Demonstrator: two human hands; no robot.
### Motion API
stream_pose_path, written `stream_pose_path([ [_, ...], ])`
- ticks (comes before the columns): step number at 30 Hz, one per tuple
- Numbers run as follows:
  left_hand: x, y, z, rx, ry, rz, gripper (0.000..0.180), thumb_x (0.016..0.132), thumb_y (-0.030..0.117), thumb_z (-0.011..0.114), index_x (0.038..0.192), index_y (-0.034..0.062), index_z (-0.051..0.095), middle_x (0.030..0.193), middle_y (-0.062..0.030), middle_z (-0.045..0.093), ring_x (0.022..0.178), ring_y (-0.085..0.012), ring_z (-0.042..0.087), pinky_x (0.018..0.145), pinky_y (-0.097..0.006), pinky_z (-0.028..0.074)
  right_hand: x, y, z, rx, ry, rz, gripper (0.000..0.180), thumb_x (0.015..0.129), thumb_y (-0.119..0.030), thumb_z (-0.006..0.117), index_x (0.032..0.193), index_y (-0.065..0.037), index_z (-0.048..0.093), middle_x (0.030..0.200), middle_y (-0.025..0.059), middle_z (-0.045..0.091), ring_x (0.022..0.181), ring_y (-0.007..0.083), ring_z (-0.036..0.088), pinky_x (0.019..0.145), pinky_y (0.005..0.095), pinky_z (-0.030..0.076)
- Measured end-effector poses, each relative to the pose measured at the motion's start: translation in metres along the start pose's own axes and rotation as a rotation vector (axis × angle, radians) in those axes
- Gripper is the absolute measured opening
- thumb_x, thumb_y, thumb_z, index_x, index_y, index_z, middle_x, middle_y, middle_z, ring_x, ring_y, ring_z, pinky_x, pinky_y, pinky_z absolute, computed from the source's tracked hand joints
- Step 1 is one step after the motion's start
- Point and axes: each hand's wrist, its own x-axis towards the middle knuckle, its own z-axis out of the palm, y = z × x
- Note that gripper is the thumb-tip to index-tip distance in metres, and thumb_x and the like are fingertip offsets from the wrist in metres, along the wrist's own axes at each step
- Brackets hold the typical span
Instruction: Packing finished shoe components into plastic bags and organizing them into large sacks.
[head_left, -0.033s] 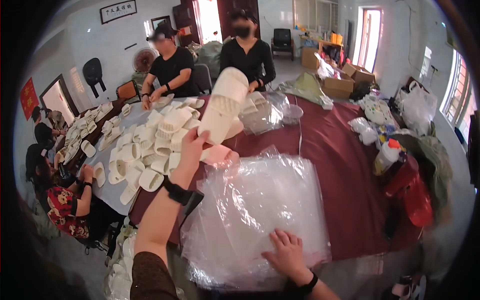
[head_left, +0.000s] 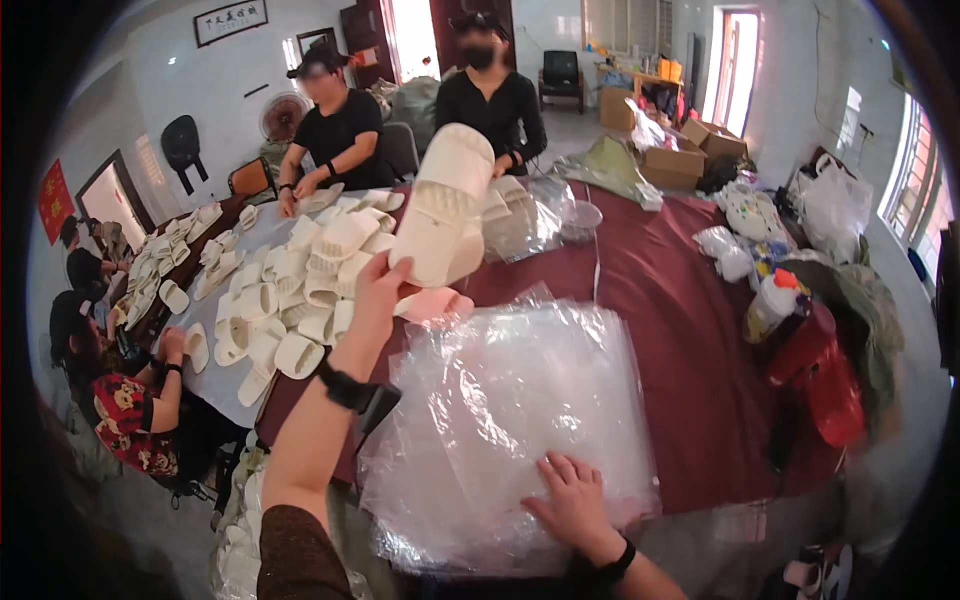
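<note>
The left hand (head_left: 378,290) was up in the air and held a white slipper (head_left: 443,205). Its fingers were closed around the slipper's lower end. The slipper's long side ran up and away from the hand, leaning a little to the right, so the far end pointed toward the people across the table (head_left: 690,330).

The right hand (head_left: 570,495) lay flat and open on a pile of clear bags (head_left: 500,430). Its fingers were spread wide, and it held nothing. The bags lay right in front of the person, under that hand and below the slipper.

So the slipper was above and to the left of the right hand, well apart from it. The left hand was the near one, since it already held the slipper. A pink slipper (head_left: 435,303) lay just beside the left hand, at the far edge of the bags.

More white slippers (head_left: 290,290) lay in a heap left of the left hand. Two people in black sat beyond them.
</note>
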Motion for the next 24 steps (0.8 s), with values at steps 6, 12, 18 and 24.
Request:
stream_pose_path([
  [6, -0.098, 0.041, 0.015, -0.126, -0.128, -0.283, 0.038, 0.096, 0.016, 0.054, 0.130, -0.0006, 0.050, 0.115, -0.0059, 0.063, 0.099, -0.0144, 0.063, 0.081, -0.027, 0.052, 0.003, 0.015, -0.008, 0.181, -0.125, -0.005, 0.055, 0.086, -0.040, 0.064, 0.125, -0.003, 0.055, 0.133, 0.0146, 0.052, 0.125, 0.0340, 0.043, 0.102, 0.0473, 0.034],
  [12, -0.164, -0.004, 0.027, 0.008, -0.138, -0.692, 0.038, 0.095, 0.018, 0.057, 0.127, -0.0013, 0.053, 0.111, -0.0065, 0.064, 0.098, -0.0154, 0.063, 0.081, -0.031, 0.054, 0.027, 0.062, -0.061, 0.886, -0.383, -0.198, 0.048, 0.082, -0.021, 0.067, 0.125, -0.005, 0.055, 0.128, 0.0193, 0.054, 0.119, 0.0361, 0.050, 0.103, 0.0422, 0.037],
  [18, -0.176, -0.055, -0.011, 0.523, -0.106, -0.774, 0.033, 0.093, 0.014, 0.057, 0.123, -0.0004, 0.056, 0.094, -0.0040, 0.065, 0.079, -0.0101, 0.061, 0.068, -0.026, 0.052, 0.086, 0.103, -0.100, 0.697, -0.827, -0.307, 0.045, 0.089, -0.030, 0.064, 0.124, -0.004, 0.056, 0.109, 0.0155, 0.064, 0.099, 0.0333, 0.062, 0.080, 0.0392, 0.053],
  [24, -0.199, -0.127, -0.033, 0.545, -0.146, -0.659, 0.041, 0.091, 0.024, 0.060, 0.125, 0.0012, 0.054, 0.095, -0.0067, 0.065, 0.081, -0.0141, 0.059, 0.074, -0.032, 0.050, 0.150, 0.107, -0.129, 0.762, -0.758, 0.004, 0.022, 0.085, -0.018, 0.068, 0.102, -0.004, 0.066, 0.078, 0.0133, 0.063, 0.064, 0.0258, 0.062, 0.057, 0.0331, 0.049],
])
